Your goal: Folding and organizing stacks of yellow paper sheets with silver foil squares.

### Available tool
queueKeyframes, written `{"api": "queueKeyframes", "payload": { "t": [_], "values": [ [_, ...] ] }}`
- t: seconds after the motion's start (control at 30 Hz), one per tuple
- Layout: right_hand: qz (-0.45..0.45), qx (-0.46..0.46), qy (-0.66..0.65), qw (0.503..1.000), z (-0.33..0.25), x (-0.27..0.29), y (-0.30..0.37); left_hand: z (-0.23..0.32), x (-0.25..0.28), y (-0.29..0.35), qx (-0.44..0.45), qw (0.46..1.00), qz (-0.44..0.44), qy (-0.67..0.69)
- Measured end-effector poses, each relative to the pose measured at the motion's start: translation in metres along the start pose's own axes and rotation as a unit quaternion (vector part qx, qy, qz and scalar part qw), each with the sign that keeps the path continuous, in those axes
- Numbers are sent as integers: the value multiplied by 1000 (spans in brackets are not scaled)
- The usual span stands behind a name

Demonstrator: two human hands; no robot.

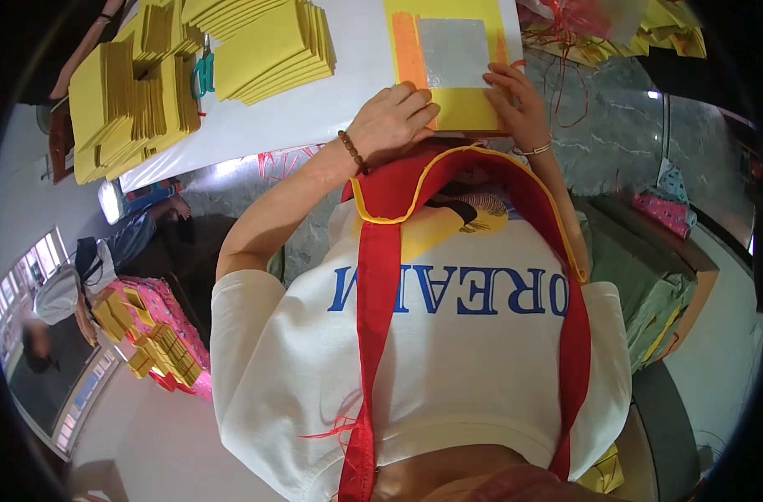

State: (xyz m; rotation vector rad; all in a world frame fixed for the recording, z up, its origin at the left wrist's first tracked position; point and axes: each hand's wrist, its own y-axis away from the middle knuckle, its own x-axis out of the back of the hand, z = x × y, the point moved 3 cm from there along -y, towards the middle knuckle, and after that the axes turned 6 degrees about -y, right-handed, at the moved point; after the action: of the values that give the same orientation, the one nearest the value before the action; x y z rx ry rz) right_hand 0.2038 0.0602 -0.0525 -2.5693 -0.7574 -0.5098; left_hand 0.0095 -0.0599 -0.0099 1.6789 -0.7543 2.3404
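Note:
A yellow paper sheet point(465, 110) with orange strips and a silver-grey square point(455, 52) lies at the table's near edge, in front of my body. My left hand point(393, 120) is closed at its near left corner, fingers bent and pressed together over the orange strip; the thumb is hidden. At the right edge, my right hand point(518, 107) rests with its fingers apart and stretched over the paper, their tips beside the silver square. I wear a red apron point(380, 284) with yellow trim, whose upper part stands out below the sheet.
Fanned stacks of folded yellow paper point(272, 54) cover the left of the white table point(356, 50). Green-handled scissors point(204, 74) lie between stacks. Red strings point(565, 79) hang at the right. Another person's arm point(84, 50) shows at the far left.

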Motion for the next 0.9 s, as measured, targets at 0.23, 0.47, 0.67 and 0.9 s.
{"api": "queueKeyframes", "payload": {
  "t": [0.23, 0.47, 0.67, 0.9],
  "values": [
    [1, -142, -272, 952, 14, 2, 4, -20, -2, -7, 76, 979, 7, 190],
    [-12, -166, -289, 943, 19, 0, 4, -42, -4, -13, 231, 902, -131, 339],
    [-10, -180, -284, 942, 14, 0, 3, -51, -8, -17, 184, 913, -155, 329],
    [3, -172, -311, 935, 17, -1, 4, -56, -8, -21, 199, 890, -189, 364]
  ]
}}
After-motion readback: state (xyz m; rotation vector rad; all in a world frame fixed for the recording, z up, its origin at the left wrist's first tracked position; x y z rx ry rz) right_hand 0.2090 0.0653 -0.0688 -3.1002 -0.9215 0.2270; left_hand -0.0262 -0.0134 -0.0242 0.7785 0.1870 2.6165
